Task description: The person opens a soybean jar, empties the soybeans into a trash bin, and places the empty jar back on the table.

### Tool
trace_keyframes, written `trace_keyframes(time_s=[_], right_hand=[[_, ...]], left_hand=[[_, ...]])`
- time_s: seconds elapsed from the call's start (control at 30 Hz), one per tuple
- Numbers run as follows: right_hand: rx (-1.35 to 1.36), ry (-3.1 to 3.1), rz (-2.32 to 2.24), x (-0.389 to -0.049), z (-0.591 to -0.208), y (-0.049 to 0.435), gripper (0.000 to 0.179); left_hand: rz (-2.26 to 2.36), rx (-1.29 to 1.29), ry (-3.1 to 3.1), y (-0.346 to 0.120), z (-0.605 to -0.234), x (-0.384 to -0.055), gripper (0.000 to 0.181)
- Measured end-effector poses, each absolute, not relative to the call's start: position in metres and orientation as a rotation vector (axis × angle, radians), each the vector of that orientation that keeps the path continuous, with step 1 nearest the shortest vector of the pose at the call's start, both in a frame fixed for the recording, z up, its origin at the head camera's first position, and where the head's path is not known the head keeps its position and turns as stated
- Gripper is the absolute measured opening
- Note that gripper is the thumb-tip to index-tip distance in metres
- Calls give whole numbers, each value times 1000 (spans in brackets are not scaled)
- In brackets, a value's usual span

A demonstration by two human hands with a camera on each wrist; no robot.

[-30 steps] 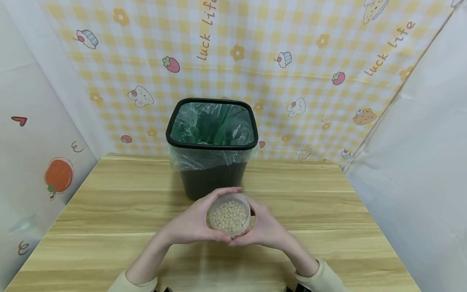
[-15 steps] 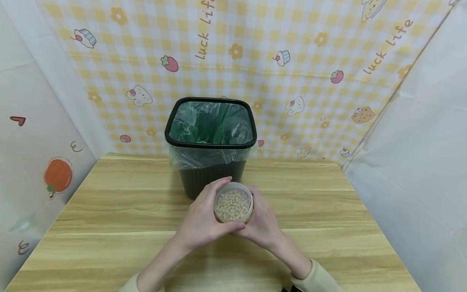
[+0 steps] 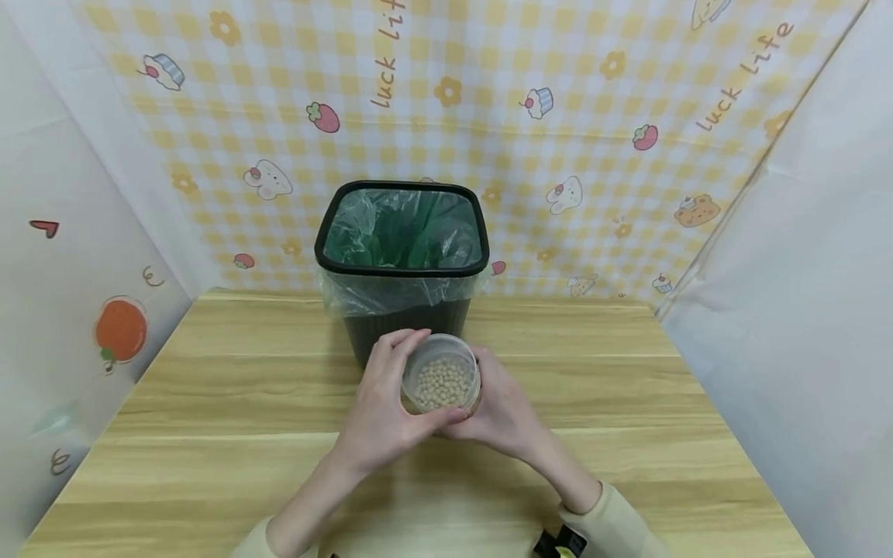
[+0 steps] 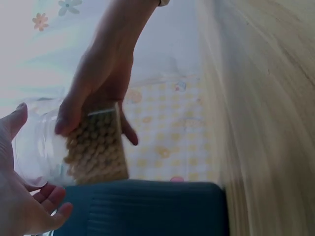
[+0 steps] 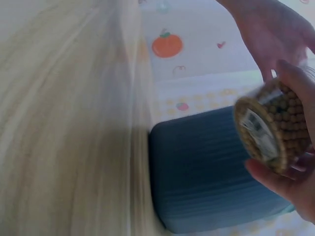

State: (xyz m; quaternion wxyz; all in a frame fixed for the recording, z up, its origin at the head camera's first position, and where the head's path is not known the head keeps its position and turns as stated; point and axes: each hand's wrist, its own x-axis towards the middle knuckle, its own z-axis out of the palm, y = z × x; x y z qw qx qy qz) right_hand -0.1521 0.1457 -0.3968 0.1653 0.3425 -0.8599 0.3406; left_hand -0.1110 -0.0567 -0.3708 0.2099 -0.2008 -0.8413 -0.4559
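A clear jar point(image 3: 441, 380) partly filled with round pale beans point(image 4: 98, 147) is held between both hands, raised off the table in front of the bin. My left hand point(image 3: 382, 415) curls round the jar's upper end, thumb along the near side and fingers along the far side. Lower down, my right hand point(image 3: 504, 411) grips the body where the beans lie. Through the clear top in the head view, the beans gather toward the near side. The jar's base with a white printed label point(image 5: 260, 133) shows in the right wrist view.
Just behind the hands stands a black bin point(image 3: 412, 314) with a clear bag folded over its rim and green showing inside. The wooden table point(image 3: 593, 387) ends at a yellow checked cloth backdrop point(image 3: 418, 139), with white cloth sides.
Both hands have carried the jar slightly away from the body, closer to the bin. The left fingers have shifted round the top. The beans inside have settled toward the near side.
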Motion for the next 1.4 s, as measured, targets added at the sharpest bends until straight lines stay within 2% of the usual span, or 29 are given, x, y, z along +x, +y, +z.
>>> trace_keyframes(time_s=[0.33, 0.73, 1.4], right_hand=[[1100, -2681, 1443, -167, -383, 169, 97], [1079, -2798, 1387, -182, -365, 208, 95], [1017, -2787, 1312, -183, -341, 246, 98]], left_hand=[[-1123, -648, -2386, -81, -370, -101, 93], [-1013, -545, -2602, -109, -378, -83, 84], [-687, -579, -2936, -118, -431, -79, 90]])
